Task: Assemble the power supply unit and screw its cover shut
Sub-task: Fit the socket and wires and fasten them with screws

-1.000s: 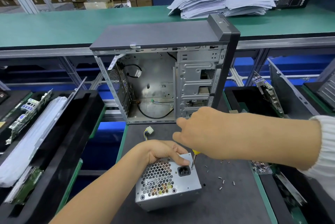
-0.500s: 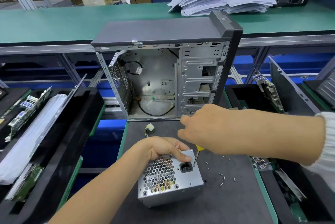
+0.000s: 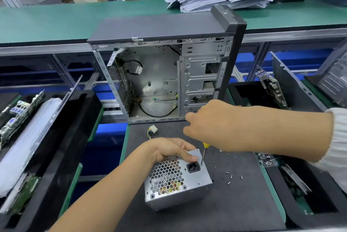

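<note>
While gripping PSU (image 3: pixel 176 179) at far top edge w/ left hand (image 3: pixel 170 150), fingers (image 3: pixel 189 154) curled over rim just above power socket (image 3: pixel 192 167). Right hand (image 3: pixel 208 124) closed round yellow-handled screwdriver (image 3: pixel 203 154), tip on PSU face just right of socket. Loose screws (image 3: pixel 230 176) on dark counter (image 3: pixel 234 203) right of fingers; open PC case (image 3: pixel 165 74) beyond.

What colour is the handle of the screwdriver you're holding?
Yellow: the screwdriver handle shows just below the right hand, clearest in the head view.
</note>
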`<state>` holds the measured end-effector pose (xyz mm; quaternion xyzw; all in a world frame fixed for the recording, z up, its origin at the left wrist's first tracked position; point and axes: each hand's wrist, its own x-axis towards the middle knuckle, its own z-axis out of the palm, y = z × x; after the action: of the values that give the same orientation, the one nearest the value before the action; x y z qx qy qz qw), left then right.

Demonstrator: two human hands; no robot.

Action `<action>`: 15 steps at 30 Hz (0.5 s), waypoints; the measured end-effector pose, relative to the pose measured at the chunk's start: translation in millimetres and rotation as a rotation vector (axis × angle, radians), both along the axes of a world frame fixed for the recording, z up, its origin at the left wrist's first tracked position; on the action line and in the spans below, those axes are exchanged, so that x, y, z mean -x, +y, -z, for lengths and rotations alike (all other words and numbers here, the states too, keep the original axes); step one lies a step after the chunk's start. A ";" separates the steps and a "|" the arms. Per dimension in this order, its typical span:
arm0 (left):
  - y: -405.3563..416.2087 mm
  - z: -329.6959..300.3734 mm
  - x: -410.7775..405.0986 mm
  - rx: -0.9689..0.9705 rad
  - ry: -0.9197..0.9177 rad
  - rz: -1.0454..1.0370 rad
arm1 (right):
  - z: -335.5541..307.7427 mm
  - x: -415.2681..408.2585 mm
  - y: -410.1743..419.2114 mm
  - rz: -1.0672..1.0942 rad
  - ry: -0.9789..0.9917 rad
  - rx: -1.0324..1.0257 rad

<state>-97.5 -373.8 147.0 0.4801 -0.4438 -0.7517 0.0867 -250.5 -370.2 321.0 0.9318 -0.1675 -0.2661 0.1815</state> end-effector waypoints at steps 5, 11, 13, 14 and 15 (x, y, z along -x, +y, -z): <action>-2.8 4.3 -1.7 0.004 0.005 0.016 | -0.4 -4.1 3.2 0.000 0.025 0.098; -3.0 2.4 -1.5 0.009 0.024 0.024 | 0.3 -1.8 2.7 0.092 0.090 -0.033; -2.2 2.3 -1.0 -0.001 0.027 0.008 | -1.3 -1.5 1.3 0.052 0.060 -0.042; -1.9 1.5 -0.4 -0.014 0.032 0.000 | -2.0 -2.3 1.2 0.049 0.041 -0.030; -1.9 0.5 0.5 -0.025 0.034 -0.006 | -4.2 -3.0 2.6 0.034 0.031 -0.020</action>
<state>-98.0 -375.7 146.5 0.4699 -0.4313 -0.7649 0.0904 -247.6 -367.6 325.1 0.9263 -0.1778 -0.2855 0.1700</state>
